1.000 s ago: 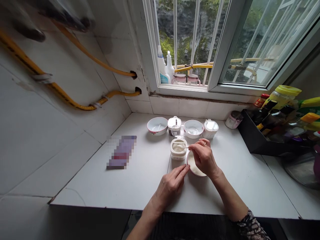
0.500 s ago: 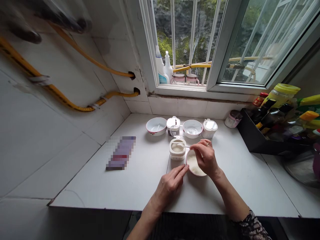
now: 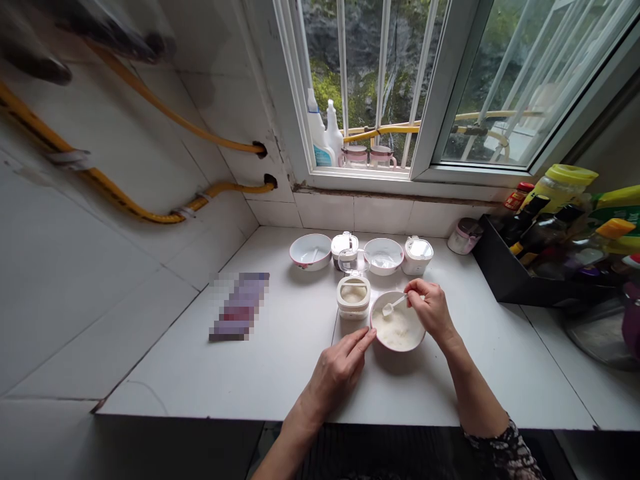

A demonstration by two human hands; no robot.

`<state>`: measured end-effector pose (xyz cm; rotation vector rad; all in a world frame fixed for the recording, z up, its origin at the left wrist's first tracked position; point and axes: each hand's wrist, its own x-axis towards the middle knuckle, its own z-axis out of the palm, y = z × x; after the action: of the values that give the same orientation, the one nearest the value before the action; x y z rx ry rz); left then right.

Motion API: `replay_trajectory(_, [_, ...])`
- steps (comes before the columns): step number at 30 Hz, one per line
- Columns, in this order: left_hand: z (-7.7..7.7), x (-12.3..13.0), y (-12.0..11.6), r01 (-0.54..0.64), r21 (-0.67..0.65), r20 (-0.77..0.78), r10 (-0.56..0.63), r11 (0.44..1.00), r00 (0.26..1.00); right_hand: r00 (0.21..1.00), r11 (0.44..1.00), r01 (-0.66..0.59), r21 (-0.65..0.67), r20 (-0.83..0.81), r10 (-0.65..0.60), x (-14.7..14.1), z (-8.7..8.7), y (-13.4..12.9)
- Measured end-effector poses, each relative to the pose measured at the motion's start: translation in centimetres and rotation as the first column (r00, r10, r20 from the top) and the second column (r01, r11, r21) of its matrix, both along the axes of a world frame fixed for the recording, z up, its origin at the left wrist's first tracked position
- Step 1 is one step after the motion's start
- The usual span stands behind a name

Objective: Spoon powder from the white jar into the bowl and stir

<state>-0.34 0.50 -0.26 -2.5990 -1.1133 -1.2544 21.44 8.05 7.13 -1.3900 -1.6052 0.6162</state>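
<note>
My right hand (image 3: pixel 431 310) pinches the handle of a small white spoon (image 3: pixel 393 307), its scoop end low over the white powdery or grainy stuff in a bowl (image 3: pixel 376 341). My left hand (image 3: pixel 343 365) has its finger and thumb tips at the bowl's left rim, holding it there. Just left of the bowl stands a seasoning jar (image 3: pixel 353 313) with its clear lid tipped back and pale contents inside. Whether the spoon's scoop is full is hard to make out.
Behind stand a floral bowl (image 3: pixel 310 257) with a spoon in it, a white-lidded jar (image 3: pixel 345 243), another bowl (image 3: pixel 384 260) and another jar (image 3: pixel 419 257). A black box (image 3: pixel 505 280) of bottles sits right. A blurred purple packet (image 3: pixel 243 307) lies left.
My right hand has moved right, bringing the spoon out of the jar and over the bowl. My left hand stays at the rim.
</note>
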Motion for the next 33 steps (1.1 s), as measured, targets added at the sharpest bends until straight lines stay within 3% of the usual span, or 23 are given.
replay_trajectory(4, [0.0, 0.0, 0.0, 0.004, 0.002, -0.002, -0.004, 1.000, 1.000, 0.993, 0.998, -0.048, 0.028, 0.112, 0.044, -0.7, -0.4, -0.1])
replay_trajectory(8, [0.1, 0.1, -0.1, -0.006, -0.009, -0.009, 0.005, 1.000, 1.000, 0.996, 0.991, -0.061, -0.117, -0.075, 0.052, -0.5, -0.1, -0.2])
replay_trajectory(13, [0.0, 0.1, -0.1, -0.007, 0.000, 0.001, 0.007, 1.000, 1.000, 0.939, 0.972, -0.069, -0.226, -0.344, -0.013, 0.3, 0.3, 0.2])
replay_trajectory(21, [-0.1, 0.0, 0.0, -0.002, 0.005, 0.005, 0.002, 1.000, 1.000, 0.866, 0.956, -0.111, -0.272, -0.498, -0.041, 1.0, 0.6, 0.8])
replay_trajectory(26, [-0.1, 0.1, 0.0, 0.005, 0.008, 0.009, -0.005, 1.000, 1.000, 0.839, 0.962, -0.103, -0.252, -0.542, -0.053, -0.5, 0.9, 0.5])
replay_trajectory(29, [-0.1, 0.1, 0.0, 0.011, -0.001, 0.011, -0.011, 1.000, 1.000, 0.894, 0.988, -0.076, -0.136, -0.449, 0.007, -2.1, 1.0, -0.1])
replay_trajectory(31, [-0.1, 0.1, 0.0, 0.012, -0.004, 0.014, -0.012, 1.000, 1.000, 0.951, 0.996, -0.075, 0.054, -0.295, 0.088, -2.9, 0.9, -0.5])
replay_trajectory(33, [-0.1, 0.1, 0.0, 0.011, -0.002, 0.008, -0.011, 1.000, 1.000, 0.984, 0.942, -0.157, 0.297, -0.034, 0.175, -3.5, 0.7, -0.8])
